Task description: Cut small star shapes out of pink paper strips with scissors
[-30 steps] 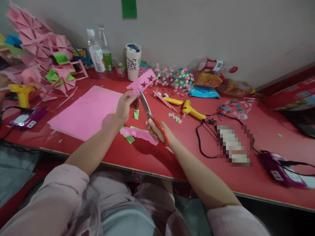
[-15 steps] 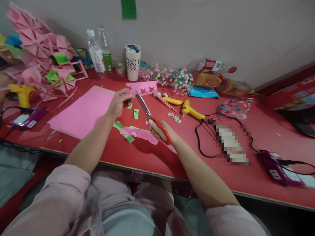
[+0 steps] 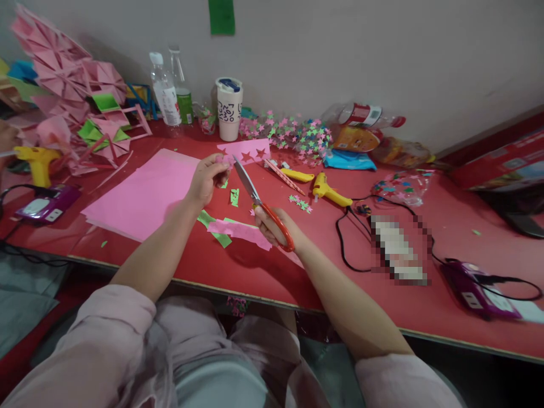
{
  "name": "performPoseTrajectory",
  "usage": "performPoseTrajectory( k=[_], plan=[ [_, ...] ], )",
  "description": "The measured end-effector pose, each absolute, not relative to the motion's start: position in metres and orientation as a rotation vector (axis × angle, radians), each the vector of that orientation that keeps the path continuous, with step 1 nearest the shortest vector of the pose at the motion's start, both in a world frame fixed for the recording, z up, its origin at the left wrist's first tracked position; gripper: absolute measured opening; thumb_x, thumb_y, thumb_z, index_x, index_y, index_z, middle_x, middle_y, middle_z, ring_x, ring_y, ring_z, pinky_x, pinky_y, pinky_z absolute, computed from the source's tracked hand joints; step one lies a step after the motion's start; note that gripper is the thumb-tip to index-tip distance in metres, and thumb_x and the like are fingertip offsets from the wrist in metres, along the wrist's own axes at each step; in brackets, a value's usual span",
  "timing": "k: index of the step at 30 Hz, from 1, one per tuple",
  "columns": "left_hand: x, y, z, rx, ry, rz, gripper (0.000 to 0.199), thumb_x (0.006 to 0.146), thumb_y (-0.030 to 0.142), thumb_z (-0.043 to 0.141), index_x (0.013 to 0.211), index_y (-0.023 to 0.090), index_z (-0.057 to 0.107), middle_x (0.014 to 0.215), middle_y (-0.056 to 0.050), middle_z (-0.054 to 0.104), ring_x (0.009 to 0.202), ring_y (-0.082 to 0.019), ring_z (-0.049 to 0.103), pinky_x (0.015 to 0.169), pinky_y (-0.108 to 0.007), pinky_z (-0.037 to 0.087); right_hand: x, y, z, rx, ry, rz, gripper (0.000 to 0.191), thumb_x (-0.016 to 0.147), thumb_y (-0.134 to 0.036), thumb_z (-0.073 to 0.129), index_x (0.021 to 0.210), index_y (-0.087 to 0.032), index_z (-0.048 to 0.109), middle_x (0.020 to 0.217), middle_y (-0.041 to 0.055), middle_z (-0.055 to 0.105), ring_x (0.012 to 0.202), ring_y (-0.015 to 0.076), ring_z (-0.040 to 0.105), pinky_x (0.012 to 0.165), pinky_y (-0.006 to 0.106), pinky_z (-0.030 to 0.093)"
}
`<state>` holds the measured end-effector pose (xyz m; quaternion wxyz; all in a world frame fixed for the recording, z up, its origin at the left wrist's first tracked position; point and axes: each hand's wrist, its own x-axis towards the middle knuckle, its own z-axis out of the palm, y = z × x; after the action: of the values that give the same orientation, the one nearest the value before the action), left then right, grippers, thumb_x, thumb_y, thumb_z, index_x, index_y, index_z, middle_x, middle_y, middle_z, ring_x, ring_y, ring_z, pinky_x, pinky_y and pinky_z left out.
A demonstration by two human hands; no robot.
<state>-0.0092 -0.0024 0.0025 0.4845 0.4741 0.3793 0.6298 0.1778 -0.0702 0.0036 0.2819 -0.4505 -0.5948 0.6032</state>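
My left hand (image 3: 209, 174) is pinched closed on pink paper at its fingertips; whether this is a loose scrap or part of the strip behind it, I cannot tell. That pink strip (image 3: 255, 145) has star-shaped holes through which red shows. In my right hand (image 3: 272, 226) is a pair of scissors (image 3: 250, 184) with orange-red handles. The blades slant up to the left, their tips close to my left fingertips, and look nearly closed. Below my hands, pink and green paper strips (image 3: 240, 231) lie crossed on the red table (image 3: 199, 260). A green scrap (image 3: 234, 197) lies between my hands.
Pink sheets (image 3: 140, 192) lie left. Behind are bottles (image 3: 165, 93), a cup (image 3: 229, 110) and many small paper stars (image 3: 293, 136). A yellow cutter (image 3: 297, 175), glue gun (image 3: 329, 191) and cable lie right. Pink paper models (image 3: 63, 73) stand far left, beside another person's hand (image 3: 7, 139).
The view has shifted very slightly. The scissors and both hands keep nearly the same place, and the blades look a little more closed together.
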Motion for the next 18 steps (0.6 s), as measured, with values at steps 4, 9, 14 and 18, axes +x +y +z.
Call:
performPoseTrajectory(
  k=[4,9,14,18],
  plan=[
    [0.000,-0.006,0.000,1.136,0.889,1.581,0.012,0.070,0.018,0.054,0.061,0.019,0.047,0.047,0.007,0.048,0.038,-0.003,0.039,0.036,-0.017,0.026,0.173,-0.073,0.000,-1.224,-1.561,1.572,0.043,0.081,-0.060,0.052,0.068,-0.022,0.035,0.039,-0.0104,0.030,0.028,0.0050,0.026,0.027,0.019,0.022],
    [0.009,-0.010,-0.002,1.149,0.836,1.608,0.020,0.074,0.026,0.056,0.061,0.019,0.044,0.047,0.007,0.047,0.040,-0.003,0.041,0.039,-0.017,0.030,0.169,-0.078,-0.002,-1.198,-1.600,1.510,0.043,0.086,-0.060,0.045,0.067,-0.023,0.037,0.038,-0.0093,0.030,0.028,0.0059,0.027,0.029,0.020,0.025],
    [0.011,-0.010,-0.004,1.156,0.829,1.604,0.022,0.076,0.028,0.058,0.061,0.019,0.045,0.047,0.007,0.048,0.040,-0.003,0.041,0.039,-0.017,0.031,0.168,-0.080,-0.003,-1.231,-1.556,1.514,0.041,0.089,-0.056,0.043,0.066,-0.022,0.038,0.038,-0.0088,0.030,0.028,0.0057,0.028,0.029,0.020,0.025],
    [0.011,-0.009,-0.005,1.144,0.806,1.606,0.020,0.076,0.027,0.058,0.062,0.019,0.046,0.047,0.007,0.049,0.040,-0.003,0.042,0.038,-0.017,0.031,0.166,-0.080,-0.003,-1.237,-1.546,1.497,0.040,0.088,-0.055,0.045,0.066,-0.022,0.037,0.037,-0.0096,0.030,0.027,0.0054,0.028,0.029,0.019,0.024]
  ],
)
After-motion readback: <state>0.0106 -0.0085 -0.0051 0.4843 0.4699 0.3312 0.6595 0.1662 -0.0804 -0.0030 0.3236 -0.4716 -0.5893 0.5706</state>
